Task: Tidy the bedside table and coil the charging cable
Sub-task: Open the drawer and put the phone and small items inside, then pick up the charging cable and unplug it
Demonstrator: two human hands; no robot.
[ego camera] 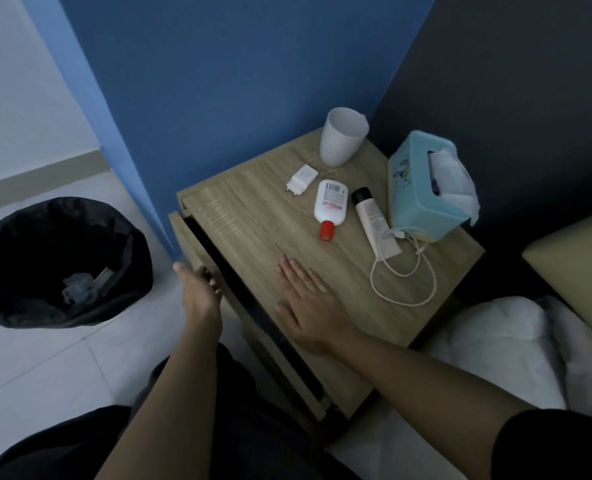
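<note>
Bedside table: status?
Left hand grips drawer front, drawer ajar. Right hand flat on table. Cable loose, not coiled, crossing the tube.

Light oak-grain wooden bedside table (253, 216): top drawer (185, 235) ajar, dark gap showing. Thin white charging cable (408, 303): loose, uncoiled loop on tabletop near right edge (one plug end lies across white tube with black cap (370, 220)). White wall-charger adapter (301, 180) flat. White bottle with red cap (329, 207) on its side, between adapter and tube.

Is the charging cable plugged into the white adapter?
No, the charging cable lies loose beside the tissue box, apart from the white adapter.
</note>
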